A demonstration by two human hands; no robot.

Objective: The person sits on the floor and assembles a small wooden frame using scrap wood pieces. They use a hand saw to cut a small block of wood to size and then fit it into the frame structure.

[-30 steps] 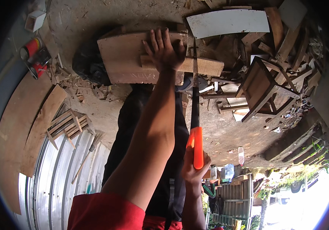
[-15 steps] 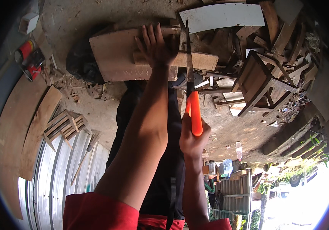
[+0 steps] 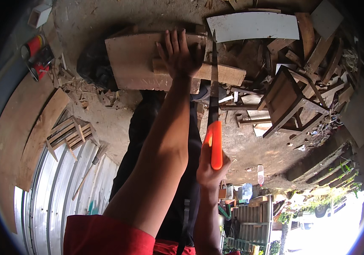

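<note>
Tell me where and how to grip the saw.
The saw is probably best taken by its orange handle, coming from the person's side, where the right hand holds it: that end is thick and points back toward the person, while the narrow blade runs away across the strip.

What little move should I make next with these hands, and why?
Probably a light stroke of the saw: its blade crosses the plank, which shows on both sides; your left hand is spread over the plank and your right hand grips the orange handle.
</note>
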